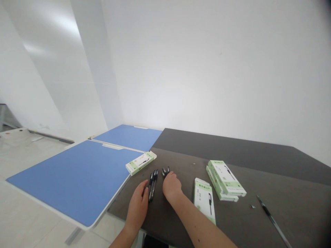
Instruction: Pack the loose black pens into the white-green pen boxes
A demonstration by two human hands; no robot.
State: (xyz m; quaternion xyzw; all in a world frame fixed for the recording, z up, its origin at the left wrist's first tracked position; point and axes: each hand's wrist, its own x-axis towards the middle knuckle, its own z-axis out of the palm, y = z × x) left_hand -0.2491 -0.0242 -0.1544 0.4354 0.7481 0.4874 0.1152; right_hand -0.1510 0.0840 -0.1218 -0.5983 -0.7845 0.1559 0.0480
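Note:
My left hand (pixel 137 208) stands on its edge on the dark brown tabletop (pixel 170 162), with its fingers against the side of a bundle of black pens (pixel 153 185). My right hand (pixel 172 186) is curled over more black pens (pixel 165 171), and only their ends show past the fingers. A white and green pen box (pixel 204 200) lies to the right of that hand. Beyond it is a stack of similar boxes (pixel 225 178). Another such box (pixel 141 163) lies at the far left corner of the tabletop.
A single loose pen (pixel 272 220) lies near the right edge of the view, with a small dark scrap (pixel 252 206) close by. Two blue-topped tables (pixel 72 179) stand to the left, beside the brown one. A white wall rises behind.

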